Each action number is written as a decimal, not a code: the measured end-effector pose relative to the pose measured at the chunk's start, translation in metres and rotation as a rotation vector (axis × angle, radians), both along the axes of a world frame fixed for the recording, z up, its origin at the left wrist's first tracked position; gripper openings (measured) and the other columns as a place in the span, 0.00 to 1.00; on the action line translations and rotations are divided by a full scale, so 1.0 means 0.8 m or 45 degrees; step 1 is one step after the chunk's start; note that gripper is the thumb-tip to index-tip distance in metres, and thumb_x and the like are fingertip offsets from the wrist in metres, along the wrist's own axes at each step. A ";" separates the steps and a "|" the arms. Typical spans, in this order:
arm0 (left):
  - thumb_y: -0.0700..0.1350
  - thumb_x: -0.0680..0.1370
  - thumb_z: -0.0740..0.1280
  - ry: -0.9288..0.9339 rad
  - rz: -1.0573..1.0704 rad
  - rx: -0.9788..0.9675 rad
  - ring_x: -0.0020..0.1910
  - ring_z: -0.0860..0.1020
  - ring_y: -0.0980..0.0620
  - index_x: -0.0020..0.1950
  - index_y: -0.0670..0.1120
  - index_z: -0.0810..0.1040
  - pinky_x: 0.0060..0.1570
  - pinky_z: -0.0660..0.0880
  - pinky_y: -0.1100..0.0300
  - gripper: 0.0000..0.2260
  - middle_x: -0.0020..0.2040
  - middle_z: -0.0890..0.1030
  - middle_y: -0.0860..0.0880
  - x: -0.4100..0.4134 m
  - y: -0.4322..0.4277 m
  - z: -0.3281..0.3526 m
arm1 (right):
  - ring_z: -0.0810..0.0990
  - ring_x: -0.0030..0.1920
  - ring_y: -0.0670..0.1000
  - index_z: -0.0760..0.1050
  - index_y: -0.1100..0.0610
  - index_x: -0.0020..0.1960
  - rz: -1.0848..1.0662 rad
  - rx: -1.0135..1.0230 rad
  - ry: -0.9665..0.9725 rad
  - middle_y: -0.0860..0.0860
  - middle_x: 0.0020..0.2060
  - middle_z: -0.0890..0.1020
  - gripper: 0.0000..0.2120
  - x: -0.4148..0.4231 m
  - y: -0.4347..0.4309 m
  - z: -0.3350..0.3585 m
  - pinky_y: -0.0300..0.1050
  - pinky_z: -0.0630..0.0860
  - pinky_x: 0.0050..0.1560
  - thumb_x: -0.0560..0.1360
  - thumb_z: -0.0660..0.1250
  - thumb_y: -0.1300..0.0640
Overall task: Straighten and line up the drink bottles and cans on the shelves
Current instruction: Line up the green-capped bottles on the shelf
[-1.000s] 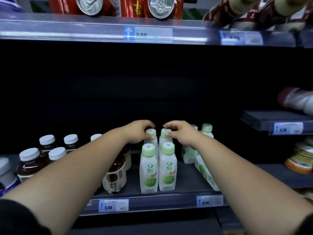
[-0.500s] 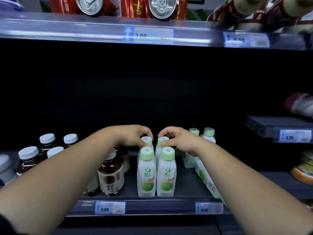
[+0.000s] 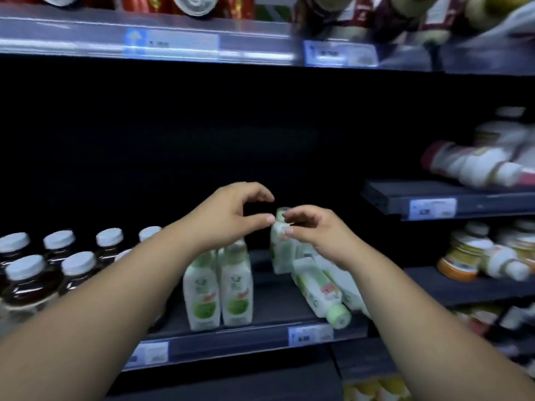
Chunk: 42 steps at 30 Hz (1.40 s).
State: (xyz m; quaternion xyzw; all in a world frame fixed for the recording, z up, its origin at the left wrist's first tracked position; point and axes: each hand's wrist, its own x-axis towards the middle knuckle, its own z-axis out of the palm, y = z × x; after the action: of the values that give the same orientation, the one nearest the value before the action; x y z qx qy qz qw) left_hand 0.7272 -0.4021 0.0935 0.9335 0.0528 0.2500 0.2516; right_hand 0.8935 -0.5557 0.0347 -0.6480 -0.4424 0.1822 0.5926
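Two white drink bottles with green labels (image 3: 219, 287) stand side by side at the front of the dark shelf (image 3: 231, 340). My left hand (image 3: 231, 215) hovers above and behind them, fingers curved apart, holding nothing. My right hand (image 3: 318, 235) has its thumb and forefinger on the cap and neck of another upright white bottle (image 3: 279, 250) further back. In front of that one, a white bottle lies on its side (image 3: 315, 285), its green cap pointing at the shelf edge. A second lying bottle is partly hidden under my right forearm.
Dark tea bottles with white caps (image 3: 26, 282) stand in rows at the left. Red cans (image 3: 188, 4) sit on the shelf above. At the right, a higher shelf (image 3: 463, 198) holds a toppled bottle (image 3: 477, 166), and below it are jars (image 3: 460, 259).
Both hands have come off the caps of the rear pair of white bottles and moved up and right. My right hand now touches the upright bottle further right. The view has shifted.
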 end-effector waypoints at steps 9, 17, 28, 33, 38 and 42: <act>0.55 0.72 0.74 0.013 -0.199 -0.154 0.55 0.73 0.64 0.56 0.60 0.75 0.50 0.68 0.69 0.15 0.53 0.75 0.60 0.051 -0.098 -0.103 | 0.79 0.57 0.42 0.80 0.45 0.53 -0.727 -0.055 -0.122 0.43 0.53 0.82 0.13 -0.002 -0.117 -0.089 0.46 0.76 0.60 0.72 0.77 0.57; 0.52 0.69 0.78 0.002 0.029 -0.353 0.49 0.74 0.61 0.52 0.55 0.77 0.52 0.73 0.61 0.15 0.50 0.73 0.59 0.043 -0.155 -0.203 | 0.73 0.55 0.44 0.72 0.45 0.58 -0.991 -0.136 -0.147 0.45 0.56 0.72 0.18 -0.036 -0.150 -0.153 0.38 0.68 0.54 0.73 0.75 0.56; 0.58 0.65 0.79 -0.098 0.574 -0.494 0.43 0.76 0.58 0.51 0.54 0.71 0.42 0.78 0.52 0.22 0.50 0.70 0.58 0.078 -0.230 -0.251 | 0.77 0.53 0.46 0.71 0.44 0.52 -0.889 0.027 0.085 0.41 0.54 0.71 0.15 -0.011 -0.154 -0.205 0.51 0.79 0.53 0.73 0.75 0.54; 0.58 0.69 0.77 -0.130 0.777 -0.525 0.41 0.74 0.59 0.50 0.53 0.70 0.40 0.78 0.50 0.20 0.48 0.70 0.57 0.092 -0.250 -0.246 | 0.78 0.51 0.47 0.68 0.42 0.49 -0.815 0.073 0.089 0.41 0.52 0.71 0.18 -0.004 -0.158 -0.207 0.52 0.80 0.50 0.71 0.77 0.54; 0.51 0.70 0.76 -0.208 0.813 -0.517 0.43 0.74 0.58 0.48 0.51 0.71 0.42 0.76 0.52 0.16 0.47 0.70 0.56 0.080 -0.245 -0.228 | 0.78 0.47 0.49 0.67 0.42 0.49 -0.732 0.124 -0.021 0.47 0.50 0.75 0.21 0.009 -0.164 -0.184 0.50 0.79 0.46 0.68 0.79 0.52; 0.50 0.70 0.74 -0.294 0.811 -0.476 0.44 0.74 0.58 0.48 0.52 0.72 0.42 0.74 0.56 0.13 0.48 0.72 0.55 0.067 -0.223 -0.183 | 0.77 0.45 0.45 0.68 0.42 0.50 -0.628 0.196 -0.153 0.45 0.48 0.76 0.23 0.022 -0.160 -0.136 0.41 0.75 0.44 0.67 0.80 0.54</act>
State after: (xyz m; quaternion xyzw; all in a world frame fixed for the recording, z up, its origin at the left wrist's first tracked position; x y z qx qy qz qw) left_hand 0.7811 -0.5806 -0.0532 0.7741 0.3560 0.4051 0.3317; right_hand 0.9112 -0.6837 -0.0740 -0.6989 -0.3178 -0.0407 0.6394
